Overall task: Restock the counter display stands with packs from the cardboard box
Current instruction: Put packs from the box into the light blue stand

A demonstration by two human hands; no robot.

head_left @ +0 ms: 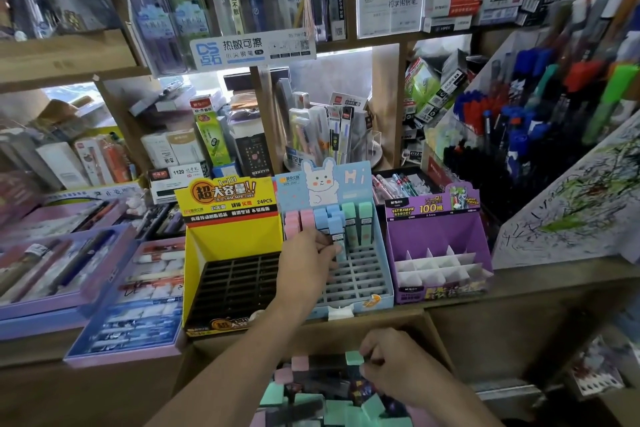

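left hand (309, 255) grips blue pack (336, 234) at bunny display stand (358, 184)
right hand (393, 369) pinches mint-green pack (354, 357) in cardboard box (304, 334)

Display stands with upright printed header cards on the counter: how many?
3, side by side: the yellow stand on the left, the blue stand in the middle and the purple stand on the right. Others may be hidden off-frame.
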